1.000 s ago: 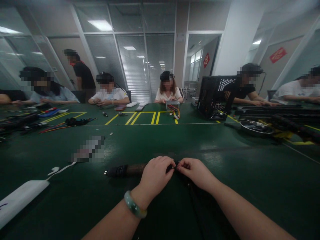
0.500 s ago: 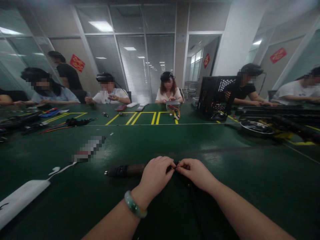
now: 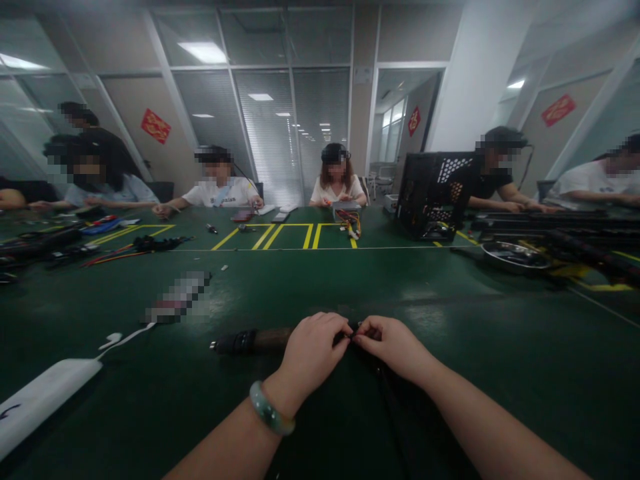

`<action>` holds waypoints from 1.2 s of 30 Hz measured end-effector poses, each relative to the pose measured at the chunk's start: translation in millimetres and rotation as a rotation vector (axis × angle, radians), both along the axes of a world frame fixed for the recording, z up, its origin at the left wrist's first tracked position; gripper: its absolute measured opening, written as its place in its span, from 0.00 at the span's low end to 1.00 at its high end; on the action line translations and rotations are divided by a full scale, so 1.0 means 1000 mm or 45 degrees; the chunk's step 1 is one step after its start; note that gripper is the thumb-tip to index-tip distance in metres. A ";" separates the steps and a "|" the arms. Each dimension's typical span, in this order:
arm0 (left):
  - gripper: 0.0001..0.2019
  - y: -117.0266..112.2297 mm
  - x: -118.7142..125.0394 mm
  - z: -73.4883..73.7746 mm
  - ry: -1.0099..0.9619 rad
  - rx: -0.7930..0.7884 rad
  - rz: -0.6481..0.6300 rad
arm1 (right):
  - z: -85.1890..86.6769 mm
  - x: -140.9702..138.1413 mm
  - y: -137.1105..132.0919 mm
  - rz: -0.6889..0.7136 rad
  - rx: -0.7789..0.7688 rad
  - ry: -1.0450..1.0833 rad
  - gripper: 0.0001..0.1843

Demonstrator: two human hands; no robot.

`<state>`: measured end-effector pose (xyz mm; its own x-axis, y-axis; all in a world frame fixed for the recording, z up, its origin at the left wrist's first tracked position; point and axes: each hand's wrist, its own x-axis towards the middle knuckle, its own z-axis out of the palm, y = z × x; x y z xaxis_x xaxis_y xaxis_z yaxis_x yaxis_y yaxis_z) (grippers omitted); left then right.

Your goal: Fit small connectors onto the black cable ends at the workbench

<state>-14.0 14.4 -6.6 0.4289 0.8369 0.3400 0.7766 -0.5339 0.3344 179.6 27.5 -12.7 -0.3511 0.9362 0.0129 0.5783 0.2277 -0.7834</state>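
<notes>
On the green table lies a long dark cylindrical tool (image 3: pixel 270 341) with a brown body and a small metal tip at its left end; it resembles an electric screwdriver. My left hand (image 3: pixel 315 350) lies over its right part, with thumb and forefinger pinched together. Close beside it, my right hand (image 3: pixel 393 347) is also closed in a pinch, its fingertips almost meeting the left ones. Whatever is between the fingertips is too small and dark to name. A black cord (image 3: pixel 381 383) passes below my right hand toward the table's near edge.
A white power strip (image 3: pixel 47 400) is at left, its cord leading toward a blurred phone-like object (image 3: pixel 180 297). Farther back are cables (image 3: pixel 145 245), a wired power supply (image 3: pixel 346 212), a black computer case (image 3: pixel 433 193) and a metal bowl (image 3: pixel 515 255). Several people sit opposite.
Both my hands stay in nearly the same pinch. Across the table, one seated person has lowered a hand to the tabletop, and a standing person has moved left.
</notes>
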 end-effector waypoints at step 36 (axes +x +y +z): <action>0.07 0.001 0.000 0.000 0.013 0.010 -0.037 | -0.008 0.001 0.003 -0.007 0.034 0.013 0.11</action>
<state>-13.8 15.0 -6.6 0.4565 0.8214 0.3421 0.7643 -0.5588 0.3219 180.2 30.4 -20.5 -0.3454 0.9375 0.0413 0.5716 0.2451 -0.7831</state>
